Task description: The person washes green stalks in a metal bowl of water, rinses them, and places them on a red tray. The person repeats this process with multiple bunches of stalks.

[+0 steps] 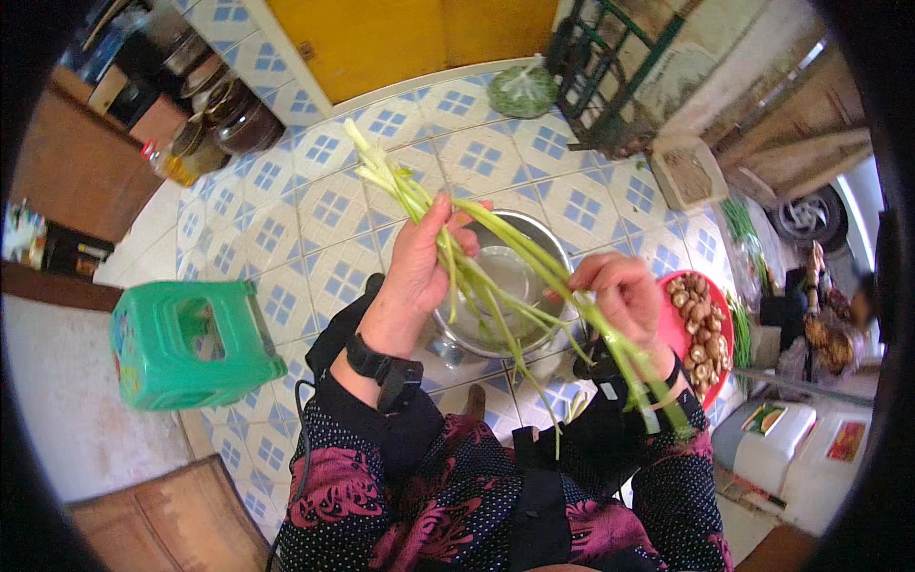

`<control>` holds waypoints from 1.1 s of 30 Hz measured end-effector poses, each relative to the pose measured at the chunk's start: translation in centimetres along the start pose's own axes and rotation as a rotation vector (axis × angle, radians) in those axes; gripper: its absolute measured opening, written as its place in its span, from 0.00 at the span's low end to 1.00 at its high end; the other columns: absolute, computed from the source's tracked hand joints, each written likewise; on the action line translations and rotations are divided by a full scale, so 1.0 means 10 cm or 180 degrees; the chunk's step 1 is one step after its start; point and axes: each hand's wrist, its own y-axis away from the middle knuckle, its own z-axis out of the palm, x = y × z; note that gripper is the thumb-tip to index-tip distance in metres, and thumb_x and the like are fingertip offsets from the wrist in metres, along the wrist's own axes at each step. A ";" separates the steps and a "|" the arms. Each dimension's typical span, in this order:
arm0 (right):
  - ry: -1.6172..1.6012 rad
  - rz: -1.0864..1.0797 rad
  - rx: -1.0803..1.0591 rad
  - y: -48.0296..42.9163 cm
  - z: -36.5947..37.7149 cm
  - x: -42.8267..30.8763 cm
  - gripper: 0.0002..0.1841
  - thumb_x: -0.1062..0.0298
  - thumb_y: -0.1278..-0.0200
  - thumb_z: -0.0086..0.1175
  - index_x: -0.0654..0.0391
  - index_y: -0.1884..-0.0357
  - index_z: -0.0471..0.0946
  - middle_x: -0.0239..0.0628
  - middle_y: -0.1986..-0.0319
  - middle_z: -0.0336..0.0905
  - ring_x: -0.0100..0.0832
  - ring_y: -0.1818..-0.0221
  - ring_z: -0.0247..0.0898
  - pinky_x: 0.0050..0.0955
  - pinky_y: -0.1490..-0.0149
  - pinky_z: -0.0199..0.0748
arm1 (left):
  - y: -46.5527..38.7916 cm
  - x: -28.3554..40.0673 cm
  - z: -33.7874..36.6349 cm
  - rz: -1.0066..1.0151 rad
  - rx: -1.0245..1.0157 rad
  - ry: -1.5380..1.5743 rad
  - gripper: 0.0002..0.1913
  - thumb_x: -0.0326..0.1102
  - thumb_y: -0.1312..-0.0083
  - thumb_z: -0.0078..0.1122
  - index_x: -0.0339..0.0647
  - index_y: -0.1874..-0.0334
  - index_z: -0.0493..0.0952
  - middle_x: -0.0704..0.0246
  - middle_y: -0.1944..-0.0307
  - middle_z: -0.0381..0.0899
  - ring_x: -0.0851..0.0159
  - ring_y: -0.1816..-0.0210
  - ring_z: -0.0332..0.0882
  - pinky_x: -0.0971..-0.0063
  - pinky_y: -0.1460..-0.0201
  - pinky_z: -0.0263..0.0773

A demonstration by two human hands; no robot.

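Note:
Pale green celery stalks (386,171) lie slantwise across my left hand (422,268), which grips them near their whitish lower ends. My right hand (620,293) has thumb and fingertips at one long stalk (525,243) of the same bunch, pinching it partway along. Thinner stems droop between the hands. Beneath them on the floor stands a round stainless steel basin (535,227), with what looks like water in its bottom. The far ends of the stalks hang over my right forearm, slightly blurred.
A red tray (672,322) of shiitake mushrooms (700,322) sits to the right. On the left is a green plastic stool (150,343). A bag of greens (524,91) rests near the yellow door (400,43). Another person (833,322) is at the far right, beside green onions (740,329).

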 end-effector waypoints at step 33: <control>-0.0457 0.1405 0.0803 -0.15 -0.35 0.67 0.15 0.68 0.27 0.43 0.64 0.44 0.69 0.34 0.57 0.77 0.23 0.56 0.72 0.23 0.48 0.70 | -0.12 -0.69 0.21 -0.0243 -0.0234 -0.1607 0.11 0.34 0.40 0.67 0.38 0.58 0.78 0.73 0.71 0.79 0.79 0.78 0.69 0.86 0.75 0.63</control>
